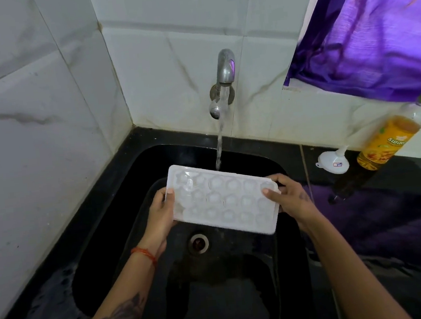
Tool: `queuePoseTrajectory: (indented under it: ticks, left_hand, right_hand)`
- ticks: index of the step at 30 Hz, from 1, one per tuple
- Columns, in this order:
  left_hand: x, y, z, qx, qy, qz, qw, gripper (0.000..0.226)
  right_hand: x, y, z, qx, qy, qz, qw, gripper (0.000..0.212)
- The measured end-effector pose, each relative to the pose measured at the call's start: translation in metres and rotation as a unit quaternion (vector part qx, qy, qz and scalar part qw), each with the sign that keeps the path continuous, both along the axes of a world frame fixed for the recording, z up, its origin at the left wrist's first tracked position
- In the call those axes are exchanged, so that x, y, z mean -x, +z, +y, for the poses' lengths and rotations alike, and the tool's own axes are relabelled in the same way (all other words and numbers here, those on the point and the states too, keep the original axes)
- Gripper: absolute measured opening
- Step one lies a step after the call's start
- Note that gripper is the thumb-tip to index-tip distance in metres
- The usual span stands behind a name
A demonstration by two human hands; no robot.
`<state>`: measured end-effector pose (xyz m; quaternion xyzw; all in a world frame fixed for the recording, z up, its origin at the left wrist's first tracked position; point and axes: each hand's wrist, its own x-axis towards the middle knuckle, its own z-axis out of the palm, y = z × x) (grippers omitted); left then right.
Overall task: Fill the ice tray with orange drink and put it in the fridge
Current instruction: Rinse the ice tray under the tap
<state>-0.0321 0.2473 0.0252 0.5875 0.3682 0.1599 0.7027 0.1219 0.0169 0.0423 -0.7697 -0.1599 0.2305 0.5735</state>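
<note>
White marbled tiles back a black sink [102,221] where a wall tap [225,68] runs water just behind the white ice tray [223,201]. Left hand [162,213] and right hand [289,198] each grip one short end of it, fingers curled round the rim, holding it over the basin. This looks like rinsing before filling. Next, the tray needs setting level by the orange drink bottle [392,134] and funnel [333,160] on the counter.

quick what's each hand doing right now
Left hand: grips the left end of the white plastic ice tray.
Right hand: grips the tray's right end.
</note>
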Motion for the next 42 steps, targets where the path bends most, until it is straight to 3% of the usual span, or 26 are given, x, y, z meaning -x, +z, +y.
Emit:
queuePoseTrajectory:
  ticks: [2,5,7,8,11,14,17,21,24,28,35,39,42]
  left_hand:
    - [-0.004,0.010,-0.002,0.057,-0.024,0.016,0.998,0.040]
    - [-0.015,0.015,0.005,0.266,-0.012,-0.018,0.964,0.070]
    - [-0.022,0.021,0.004,0.373,0.016,-0.082,0.924,0.070]
    - [-0.027,0.023,0.003,0.383,0.026,-0.107,0.917,0.061]
    - [-0.038,0.023,-0.006,0.346,0.037,-0.140,0.927,0.025]
    - [-0.043,0.018,-0.010,0.322,0.024,-0.148,0.935,0.023]
    - [-0.045,0.016,-0.015,0.300,-0.001,-0.159,0.941,0.025]
    - [-0.046,0.015,-0.012,0.274,-0.029,-0.161,0.948,0.026]
    - [-0.039,0.011,0.004,0.248,-0.007,-0.143,0.958,0.028]
    - [-0.026,-0.003,0.028,0.193,0.067,-0.050,0.978,0.030]
    - [-0.014,-0.025,0.042,0.195,0.130,0.050,0.971,0.033]
    - [-0.019,-0.021,0.038,0.203,0.088,0.103,0.970,0.017]
    - [-0.032,-0.020,0.027,0.206,0.049,0.106,0.972,0.027]
  right_hand:
    - [0.002,0.006,-0.002,-0.059,-0.034,-0.045,0.997,0.019]
    - [0.008,0.014,-0.005,-0.130,-0.050,-0.085,0.987,0.029]
    - [0.013,0.015,-0.008,-0.149,-0.054,-0.086,0.984,0.031]
    - [0.015,0.015,-0.011,-0.152,-0.057,-0.082,0.983,0.032]
    - [0.017,0.010,-0.020,-0.128,-0.067,-0.055,0.988,0.044]
    - [0.016,-0.002,-0.026,-0.112,-0.118,-0.003,0.987,0.055]
    - [0.010,-0.013,-0.025,-0.130,-0.205,0.079,0.967,0.043]
    - [0.002,-0.019,-0.016,-0.082,-0.195,0.139,0.967,0.059]
    - [-0.002,-0.010,0.000,-0.049,-0.174,0.091,0.979,0.061]
    - [0.001,0.015,0.032,-0.044,-0.128,-0.004,0.991,0.047]
    - [0.007,0.052,0.082,-0.001,-0.039,-0.111,0.993,0.044]
    - [-0.001,0.065,0.098,0.030,-0.017,-0.144,0.989,0.053]
    - [-0.011,0.071,0.095,0.037,-0.015,-0.165,0.986,0.055]
